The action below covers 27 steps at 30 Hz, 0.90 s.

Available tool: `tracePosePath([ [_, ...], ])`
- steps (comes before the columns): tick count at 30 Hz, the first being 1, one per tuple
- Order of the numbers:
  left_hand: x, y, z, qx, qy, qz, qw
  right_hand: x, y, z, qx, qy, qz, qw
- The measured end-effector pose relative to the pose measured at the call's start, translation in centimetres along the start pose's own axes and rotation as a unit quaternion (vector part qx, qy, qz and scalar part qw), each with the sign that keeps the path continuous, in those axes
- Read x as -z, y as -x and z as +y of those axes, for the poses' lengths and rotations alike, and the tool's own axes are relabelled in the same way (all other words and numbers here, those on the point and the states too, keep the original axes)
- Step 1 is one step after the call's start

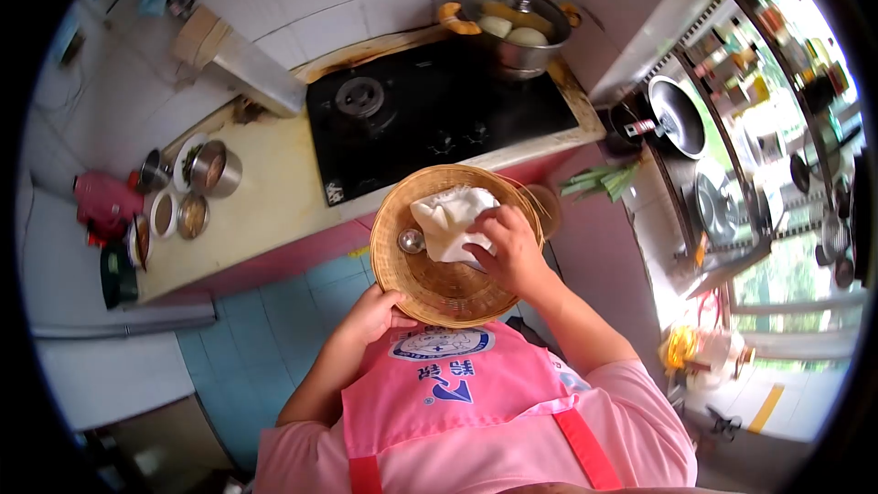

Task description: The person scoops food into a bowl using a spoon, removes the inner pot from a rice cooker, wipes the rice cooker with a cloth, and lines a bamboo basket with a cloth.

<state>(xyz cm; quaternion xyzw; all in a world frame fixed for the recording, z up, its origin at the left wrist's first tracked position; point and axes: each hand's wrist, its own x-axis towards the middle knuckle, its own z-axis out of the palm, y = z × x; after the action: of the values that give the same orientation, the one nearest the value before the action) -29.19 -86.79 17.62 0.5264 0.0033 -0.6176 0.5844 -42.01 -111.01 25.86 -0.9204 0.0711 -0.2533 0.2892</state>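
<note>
A round wicker basket (430, 297) is held up in front of the pink apron. My left hand (373, 309) grips its near-left rim, thumb over the edge. Inside the basket lies a crumpled white cloth (448, 220). My right hand (508, 252) reaches in from the right, its fingers closed on the cloth's right side. Beside the cloth, at the left of the basket, is a small shiny round metal object (412, 241). Whatever lies under the cloth is hidden.
Ahead is a black gas stove (412, 119) with a lidded glass-topped pot (521, 50) holding pale round items. Several bowls and a steel pot (217, 169) stand on the left counter (265, 201). Green leafy stalks (601, 181) and a frying pan (677, 117) are at the right.
</note>
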Motion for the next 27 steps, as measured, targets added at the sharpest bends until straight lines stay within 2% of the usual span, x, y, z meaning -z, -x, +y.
tracePosePath([
  [6, -1.9, 1.3, -2.3, 0.002, 0.049, 0.080, 0.996, -2.2, 0.6, 1.5, 0.069, -0.025, -0.113, 0.991],
  [8, -1.8, 2.0, -2.8, -0.013, 0.066, 0.095, 0.993, -3.1, 0.5, 1.3, -0.062, -0.131, -0.287, 0.947],
  [10, -1.8, 2.8, -2.6, -0.018, 0.055, 0.113, 0.992, -4.2, -0.2, 1.4, -0.014, -0.110, -0.312, 0.944],
  [14, 0.6, 3.7, -2.1, -0.049, 0.062, 0.109, 0.991, -8.1, -1.7, 3.0, 0.080, -0.041, -0.279, 0.956],
  [19, 6.6, 3.4, -0.6, -0.076, 0.070, 0.119, 0.987, -12.1, -5.9, 0.3, 0.039, -0.014, -0.240, 0.970],
  [24, 16.2, 4.8, 2.4, -0.086, 0.086, 0.113, 0.986, -20.1, -10.5, -2.7, -0.008, -0.003, -0.199, 0.980],
  [26, 20.0, 5.0, 3.4, -0.081, 0.089, 0.120, 0.985, -24.2, -11.5, -2.4, 0.038, 0.025, -0.161, 0.986],
  [27, 22.0, 4.7, 3.7, -0.079, 0.080, 0.137, 0.984, -26.2, -12.1, -2.1, 0.062, 0.050, -0.173, 0.982],
])
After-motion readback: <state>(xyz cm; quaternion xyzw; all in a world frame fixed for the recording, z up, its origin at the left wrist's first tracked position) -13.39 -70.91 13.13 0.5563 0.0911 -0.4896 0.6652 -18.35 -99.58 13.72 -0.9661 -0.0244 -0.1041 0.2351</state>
